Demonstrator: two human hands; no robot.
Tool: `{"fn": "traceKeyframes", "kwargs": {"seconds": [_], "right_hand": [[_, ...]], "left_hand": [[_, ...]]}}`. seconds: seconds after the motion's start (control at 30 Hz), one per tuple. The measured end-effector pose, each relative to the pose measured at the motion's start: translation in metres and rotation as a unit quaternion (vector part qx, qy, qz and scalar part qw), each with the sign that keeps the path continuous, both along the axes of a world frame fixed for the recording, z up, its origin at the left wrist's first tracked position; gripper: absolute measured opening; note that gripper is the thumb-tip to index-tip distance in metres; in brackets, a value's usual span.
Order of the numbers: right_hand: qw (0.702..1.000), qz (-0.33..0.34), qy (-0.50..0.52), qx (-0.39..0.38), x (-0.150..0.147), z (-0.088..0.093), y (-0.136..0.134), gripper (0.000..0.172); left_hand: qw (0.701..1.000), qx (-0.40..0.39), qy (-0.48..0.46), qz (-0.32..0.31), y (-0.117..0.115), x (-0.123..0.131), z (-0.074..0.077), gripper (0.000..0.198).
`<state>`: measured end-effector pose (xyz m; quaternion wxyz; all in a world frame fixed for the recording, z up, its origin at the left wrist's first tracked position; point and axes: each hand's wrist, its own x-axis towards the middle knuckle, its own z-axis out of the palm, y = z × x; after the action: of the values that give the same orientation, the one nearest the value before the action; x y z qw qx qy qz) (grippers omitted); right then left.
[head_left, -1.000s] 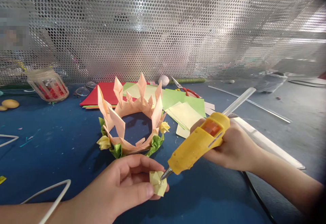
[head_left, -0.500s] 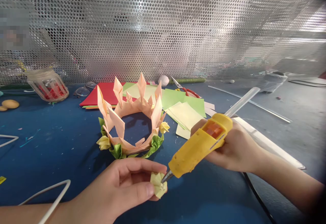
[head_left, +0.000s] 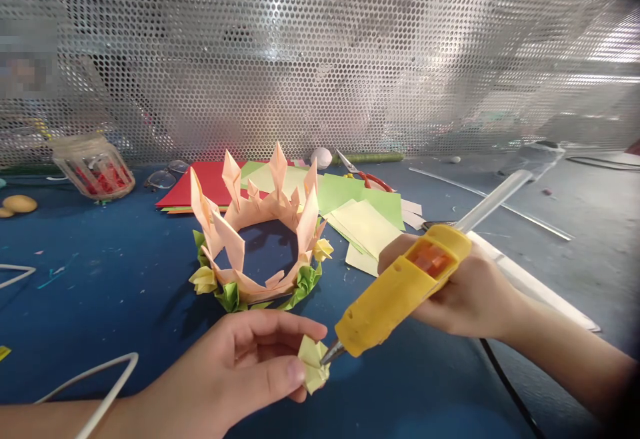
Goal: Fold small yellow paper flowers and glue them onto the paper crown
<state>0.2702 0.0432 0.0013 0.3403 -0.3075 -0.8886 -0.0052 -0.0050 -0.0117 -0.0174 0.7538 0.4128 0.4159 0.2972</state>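
Between the thumb and fingers of my left hand (head_left: 250, 366) is a small pale yellow folded-paper flower (head_left: 313, 367). My right hand (head_left: 465, 292) is wrapped round a yellow glue gun (head_left: 400, 292), whose metal tip meets the flower's right side. A clear glue stick (head_left: 495, 200) juts from the gun's back end. Beyond my left hand stands a peach paper crown (head_left: 260, 286) with tall points, trimmed with green paper leaves (head_left: 306, 284) and yellow paper flowers (head_left: 203, 280) along its lower rim.
Behind the crown lie red sheets (head_left: 200, 186), green and cream sheets (head_left: 367, 226), and scissors (head_left: 367, 176). A glass jar (head_left: 95, 167) and glasses (head_left: 163, 178) are at the back left. A perforated metal panel (head_left: 300, 59) closes the back; a white wire (head_left: 113, 386) crosses front left.
The glue gun in my right hand has shifted slightly right and down. The small flower has turned a little in my left fingers. The crown has not moved.
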Motion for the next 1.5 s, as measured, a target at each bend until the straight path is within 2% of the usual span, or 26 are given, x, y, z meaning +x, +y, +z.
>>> {"fn": "traceKeyframes", "kwargs": {"seconds": [0.13, 0.37, 0.67, 1.1, 1.3, 1.5], "right_hand": [[0.999, 0.052, -0.005, 0.010, -0.001, 0.007, -0.001, 0.012], [0.998, 0.056, -0.008, 0.039, -0.002, 0.010, -0.001, 0.009], [0.997, 0.053, -0.004, 0.056, -0.001, 0.010, 0.000, 0.007], [0.996, 0.042, -0.016, 0.072, 0.000, 0.011, -0.001, 0.006], [0.997, 0.040, -0.015, 0.070, -0.002, 0.012, -0.001, 0.009], [0.997, 0.033, -0.013, 0.064, -0.003, 0.014, -0.001, 0.004]], "left_hand": [[1.000, -0.005, -0.013, -0.001, -0.001, -0.001, 0.000, 0.028], [0.998, -0.041, -0.044, 0.037, 0.000, 0.006, 0.013, 0.034], [0.999, -0.037, -0.034, 0.017, -0.001, 0.006, 0.016, 0.031], [0.999, -0.037, -0.032, 0.015, -0.001, 0.006, 0.017, 0.030], [0.999, -0.031, -0.035, 0.012, -0.001, 0.005, 0.014, 0.031], [1.000, -0.021, -0.015, 0.017, 0.000, 0.004, 0.010, 0.035]]}}
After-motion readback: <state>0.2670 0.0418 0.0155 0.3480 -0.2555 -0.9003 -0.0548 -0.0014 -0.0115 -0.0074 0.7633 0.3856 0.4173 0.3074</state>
